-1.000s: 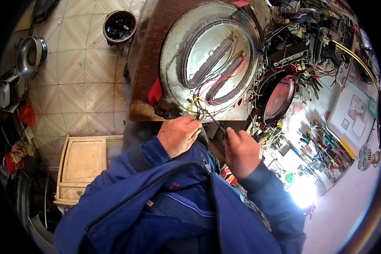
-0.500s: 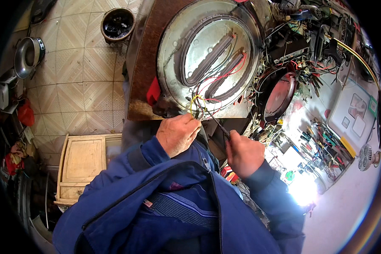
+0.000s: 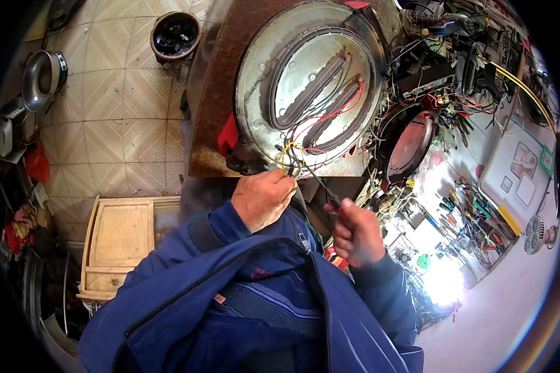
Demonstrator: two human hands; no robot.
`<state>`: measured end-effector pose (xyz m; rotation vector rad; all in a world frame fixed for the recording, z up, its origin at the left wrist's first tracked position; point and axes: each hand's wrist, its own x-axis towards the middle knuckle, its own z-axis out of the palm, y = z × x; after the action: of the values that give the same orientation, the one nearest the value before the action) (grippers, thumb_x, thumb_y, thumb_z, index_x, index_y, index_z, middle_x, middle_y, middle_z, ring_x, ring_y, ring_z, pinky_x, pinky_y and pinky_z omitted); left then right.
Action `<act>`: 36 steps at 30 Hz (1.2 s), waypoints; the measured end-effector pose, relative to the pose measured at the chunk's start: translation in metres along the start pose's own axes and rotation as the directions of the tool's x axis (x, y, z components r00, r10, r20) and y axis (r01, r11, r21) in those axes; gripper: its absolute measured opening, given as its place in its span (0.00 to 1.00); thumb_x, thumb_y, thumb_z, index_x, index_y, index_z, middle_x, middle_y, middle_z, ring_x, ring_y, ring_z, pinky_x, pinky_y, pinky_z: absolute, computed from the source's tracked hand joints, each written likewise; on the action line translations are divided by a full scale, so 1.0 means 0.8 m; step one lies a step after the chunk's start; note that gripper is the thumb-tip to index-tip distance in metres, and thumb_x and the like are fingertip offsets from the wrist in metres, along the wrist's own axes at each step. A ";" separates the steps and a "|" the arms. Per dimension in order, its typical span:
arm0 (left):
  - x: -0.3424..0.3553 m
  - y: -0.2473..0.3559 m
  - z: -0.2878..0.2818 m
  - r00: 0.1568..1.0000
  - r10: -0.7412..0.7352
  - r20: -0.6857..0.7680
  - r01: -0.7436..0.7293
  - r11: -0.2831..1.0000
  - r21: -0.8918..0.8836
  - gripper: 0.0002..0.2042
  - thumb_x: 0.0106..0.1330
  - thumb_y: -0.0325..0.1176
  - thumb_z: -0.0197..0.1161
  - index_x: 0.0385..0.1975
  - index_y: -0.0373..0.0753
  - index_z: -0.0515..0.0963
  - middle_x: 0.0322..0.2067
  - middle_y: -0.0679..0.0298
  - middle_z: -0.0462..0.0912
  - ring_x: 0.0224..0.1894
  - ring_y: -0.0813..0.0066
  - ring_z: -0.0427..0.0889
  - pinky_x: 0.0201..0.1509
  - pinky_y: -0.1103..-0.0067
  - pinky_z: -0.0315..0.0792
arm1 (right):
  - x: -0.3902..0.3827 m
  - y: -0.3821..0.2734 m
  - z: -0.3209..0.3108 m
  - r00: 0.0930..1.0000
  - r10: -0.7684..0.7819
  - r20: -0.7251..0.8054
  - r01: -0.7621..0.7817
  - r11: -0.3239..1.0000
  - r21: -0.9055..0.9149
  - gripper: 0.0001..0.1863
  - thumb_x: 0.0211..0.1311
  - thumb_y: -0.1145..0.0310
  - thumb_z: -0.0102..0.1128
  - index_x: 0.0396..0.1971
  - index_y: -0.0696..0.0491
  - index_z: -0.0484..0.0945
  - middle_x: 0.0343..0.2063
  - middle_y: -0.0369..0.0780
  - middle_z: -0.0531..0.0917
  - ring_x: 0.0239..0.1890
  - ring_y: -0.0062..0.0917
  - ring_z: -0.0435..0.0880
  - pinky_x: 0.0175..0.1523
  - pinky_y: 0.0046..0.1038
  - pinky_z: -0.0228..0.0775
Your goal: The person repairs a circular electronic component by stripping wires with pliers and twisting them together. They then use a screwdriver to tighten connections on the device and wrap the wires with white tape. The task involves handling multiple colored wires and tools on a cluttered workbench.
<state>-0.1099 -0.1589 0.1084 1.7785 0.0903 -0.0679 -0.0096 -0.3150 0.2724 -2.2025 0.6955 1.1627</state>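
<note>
My left hand (image 3: 262, 199) is closed in a pinch at the front edge of a round metal heating plate (image 3: 252, 99). Between its fingertips are wires, among them a yellow wire (image 3: 285, 160); their ends are hidden. Curved grey-brown heating elements (image 3: 322, 92) run over the plate, with red and dark leads gathered toward my left hand. My right hand (image 3: 359, 235) grips the handle end of a screwdriver (image 3: 322, 184) with thumb and forefinger, the other fingers curled. Its thin dark shaft slants up left to the bundle near my left fingertips, where its tip is hard to make out.
The plate lies on a brown wooden board (image 3: 210, 124). To the right are tangled wires and parts, a round dark-rimmed pan (image 3: 410, 143), hand tools (image 3: 479, 217) and a bright lamp (image 3: 445, 283). A wooden cabinet (image 3: 121, 233) and a pot (image 3: 175, 37) stand left.
My right hand has turned and moved slightly down and right along the screwdriver, baring part of its handle end. My left hand keeps its pinch in nearly the same place.
</note>
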 end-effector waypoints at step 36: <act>0.005 0.006 0.016 0.983 -0.016 -0.184 0.029 0.997 0.069 0.08 0.58 0.26 0.73 0.37 0.40 0.82 0.32 0.59 0.84 0.30 0.55 0.85 0.32 0.67 0.79 | 0.029 0.006 -0.013 0.247 -0.926 0.286 0.724 -0.019 -0.689 0.17 0.49 0.72 0.79 0.37 0.57 0.79 0.32 0.44 0.81 0.30 0.38 0.79 0.33 0.37 0.72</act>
<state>-0.1057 -0.1720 0.1098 1.8522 0.2439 0.0776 0.0046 -0.3294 0.2568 -2.6094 -1.3175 0.3757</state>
